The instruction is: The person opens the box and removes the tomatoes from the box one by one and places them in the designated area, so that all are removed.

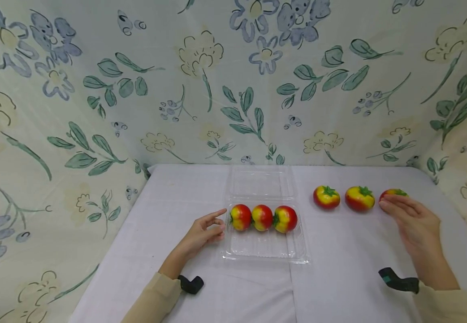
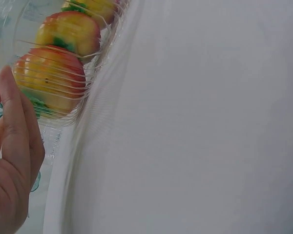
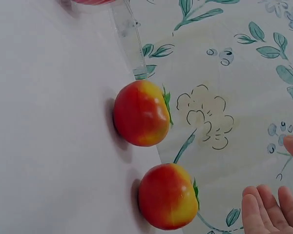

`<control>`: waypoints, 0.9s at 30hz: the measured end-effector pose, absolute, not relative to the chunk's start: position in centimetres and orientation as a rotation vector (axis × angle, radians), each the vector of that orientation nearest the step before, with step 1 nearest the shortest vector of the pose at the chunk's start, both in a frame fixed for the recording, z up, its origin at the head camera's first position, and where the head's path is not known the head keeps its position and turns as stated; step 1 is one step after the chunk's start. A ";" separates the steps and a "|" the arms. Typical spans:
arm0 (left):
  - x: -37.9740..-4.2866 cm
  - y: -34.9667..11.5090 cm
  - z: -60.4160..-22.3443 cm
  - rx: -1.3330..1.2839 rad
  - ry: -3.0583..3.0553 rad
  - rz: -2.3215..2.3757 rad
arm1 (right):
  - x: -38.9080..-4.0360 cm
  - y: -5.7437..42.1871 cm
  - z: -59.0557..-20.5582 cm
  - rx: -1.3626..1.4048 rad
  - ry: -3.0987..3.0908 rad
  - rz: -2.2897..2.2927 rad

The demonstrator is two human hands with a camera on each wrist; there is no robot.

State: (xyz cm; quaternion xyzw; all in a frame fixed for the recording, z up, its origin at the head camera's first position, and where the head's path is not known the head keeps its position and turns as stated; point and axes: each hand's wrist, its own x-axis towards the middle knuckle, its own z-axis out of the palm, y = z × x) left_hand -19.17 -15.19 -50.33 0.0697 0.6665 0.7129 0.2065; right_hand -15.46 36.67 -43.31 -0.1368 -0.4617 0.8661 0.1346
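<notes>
A clear plastic clamshell box [image 1: 265, 258] lies with its lid [image 1: 261, 184] folded back. Three red-and-yellow tomatoes [image 1: 262, 218] with green leafy tops form a row along the rear of its base. My left hand [image 1: 201, 233] is at the box's left side, index finger extended near the rim; whether it touches is unclear. Three similar tomatoes stand in a line right of the box: a left one [image 1: 326, 198], a middle one [image 1: 360, 199] and a right one [image 1: 393, 193]. Over the right one hovers my right hand [image 1: 417, 222], fingers extended and partly hiding it.
White cloth covers the table [image 1: 177, 193]. A floral curtain [image 1: 233, 112] rises behind it and along both sides. Black straps [image 1: 399, 280] are worn on both wrists, below beige sleeves.
</notes>
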 end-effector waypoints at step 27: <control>-19.2 -15.2 -50.4 0.172 1.858 1.985 | -14.9 29.2 -43.0 -0.041 -1.890 2.366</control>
